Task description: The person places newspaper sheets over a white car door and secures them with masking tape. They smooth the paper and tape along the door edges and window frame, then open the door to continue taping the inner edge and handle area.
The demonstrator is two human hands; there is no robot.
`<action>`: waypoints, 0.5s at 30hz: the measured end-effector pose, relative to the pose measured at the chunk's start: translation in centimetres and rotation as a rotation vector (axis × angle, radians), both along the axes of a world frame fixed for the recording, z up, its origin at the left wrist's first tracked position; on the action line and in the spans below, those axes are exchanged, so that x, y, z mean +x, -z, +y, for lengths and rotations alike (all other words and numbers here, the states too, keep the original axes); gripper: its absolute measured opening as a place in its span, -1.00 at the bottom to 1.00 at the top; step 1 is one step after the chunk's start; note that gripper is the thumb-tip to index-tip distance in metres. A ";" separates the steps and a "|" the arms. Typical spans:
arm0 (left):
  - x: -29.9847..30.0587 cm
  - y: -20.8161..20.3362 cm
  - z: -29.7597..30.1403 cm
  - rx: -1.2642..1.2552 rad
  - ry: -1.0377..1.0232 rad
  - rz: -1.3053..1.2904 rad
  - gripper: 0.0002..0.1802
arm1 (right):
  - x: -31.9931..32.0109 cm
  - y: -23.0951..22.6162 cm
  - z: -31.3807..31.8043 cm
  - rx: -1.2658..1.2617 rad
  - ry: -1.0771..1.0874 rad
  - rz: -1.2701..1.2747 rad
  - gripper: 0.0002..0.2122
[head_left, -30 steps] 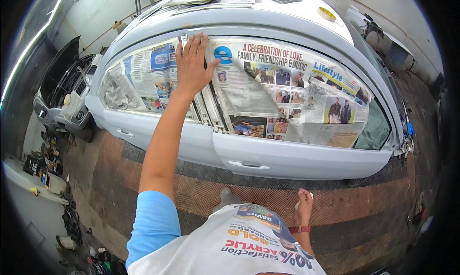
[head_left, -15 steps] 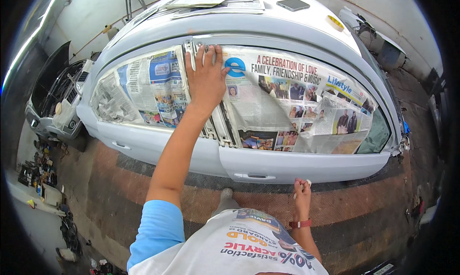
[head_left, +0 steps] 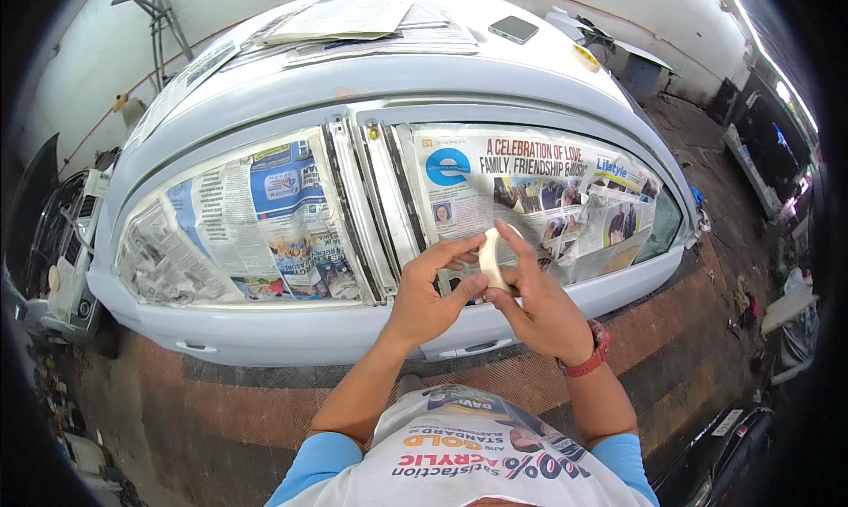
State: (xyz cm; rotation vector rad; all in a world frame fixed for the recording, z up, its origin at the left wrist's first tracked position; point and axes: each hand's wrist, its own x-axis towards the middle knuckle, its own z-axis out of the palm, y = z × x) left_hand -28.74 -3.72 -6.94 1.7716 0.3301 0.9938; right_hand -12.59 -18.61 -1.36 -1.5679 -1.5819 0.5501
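In front of the car door I hold a cream-coloured roll of masking tape [head_left: 491, 258] between both hands. My right hand [head_left: 549, 317] is closed around the roll's right side and wears a red wristband. My left hand [head_left: 424, 299] has its fingers curled, with the index fingertip and thumb against the roll's left side. Whether a tape end is lifted I cannot tell. Behind them, newspaper [head_left: 552, 198] covers the front side window, and more newspaper [head_left: 252, 224] covers the rear one. A bare metal door pillar [head_left: 364, 207] stands between the two windows.
On the white car roof lie stacked newspapers [head_left: 340, 19], a phone [head_left: 513, 29] and a yellow roll of tape [head_left: 586, 57]. Another car [head_left: 71, 242] stands at the left. A metal stand [head_left: 159, 30] is at the back left, and a dark vehicle part [head_left: 715, 454] at the lower right.
My left hand has left the top of the door pillar and come down to the tape roll. My right hand has risen from beside the door with the roll. The view has shifted.
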 end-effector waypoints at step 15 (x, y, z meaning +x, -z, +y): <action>-4.5 -2.7 5.7 0.307 -0.315 -0.045 -0.86 | -1.8 2.2 3.4 -0.245 0.105 0.142 -0.61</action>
